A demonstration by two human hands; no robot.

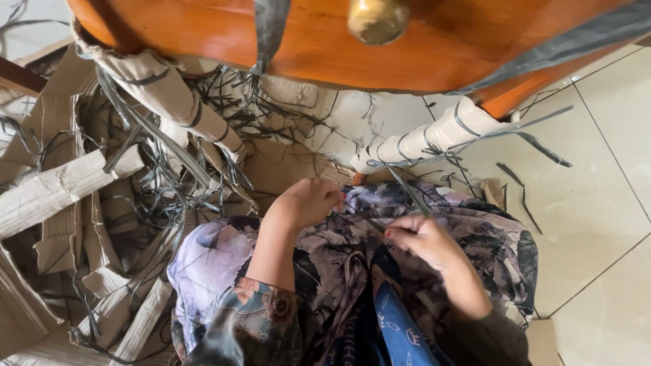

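Left hand [308, 201]: at centre of frame, fingers curled shut over one end of a thin dark strap [371, 224]. Right hand [422, 238]: just toward 4 o'clock of the left, fingertips pinching the same strap, which runs taut between both hands over a floral-patterned lap [339, 271].

Wooden furniture piece [380, 47]: polished orange-brown, at 12 o'clock, with a brass knob [378, 19].

Two cardboard-wrapped legs [434, 139]: bound in dark strapping, at 11 and 1 o'clock.

Cardboard scraps [61, 190]: heaped at 9 o'clock, tangled with cut strap lengths.

Tiled floor [597, 176]: pale, at 3 o'clock.
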